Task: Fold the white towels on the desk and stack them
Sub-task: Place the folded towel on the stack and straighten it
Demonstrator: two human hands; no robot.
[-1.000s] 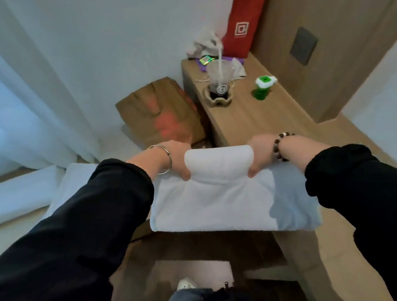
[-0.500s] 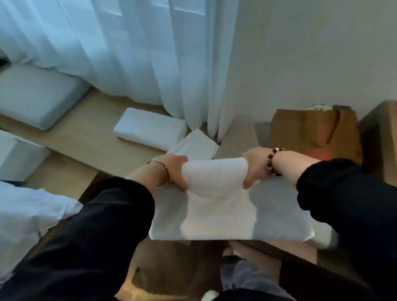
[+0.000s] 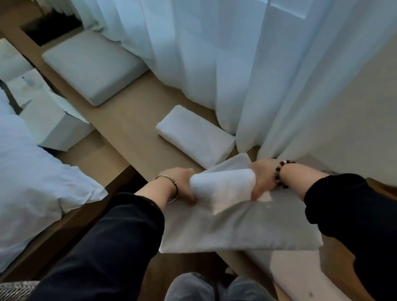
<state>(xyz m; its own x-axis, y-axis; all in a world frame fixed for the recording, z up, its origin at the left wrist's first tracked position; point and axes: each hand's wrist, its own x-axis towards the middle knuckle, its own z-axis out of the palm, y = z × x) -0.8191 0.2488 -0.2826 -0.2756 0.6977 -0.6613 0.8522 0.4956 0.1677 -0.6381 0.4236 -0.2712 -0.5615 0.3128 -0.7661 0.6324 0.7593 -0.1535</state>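
The person holds a white towel (image 3: 238, 230) with both hands. The left hand (image 3: 181, 185) grips its left end with the fingers curled under the fold. The right hand (image 3: 261, 180) grips the right end in the same way. Between the hands the upper edge is rolled over, and the rest spreads flat toward the person's knees. A metal bangle (image 3: 177, 190) sits on the left wrist and a bead bracelet (image 3: 277, 174) on the right one. Just behind the hands a folded towel (image 3: 194, 134) lies on the wooden ledge (image 3: 124, 114), close to the sheer curtain (image 3: 230, 47). Another white cloth (image 3: 233, 162) lies between it and the hands. A grey cushion (image 3: 93, 65) lies farther along the ledge, and a white duvet (image 3: 7, 152) is at the left.
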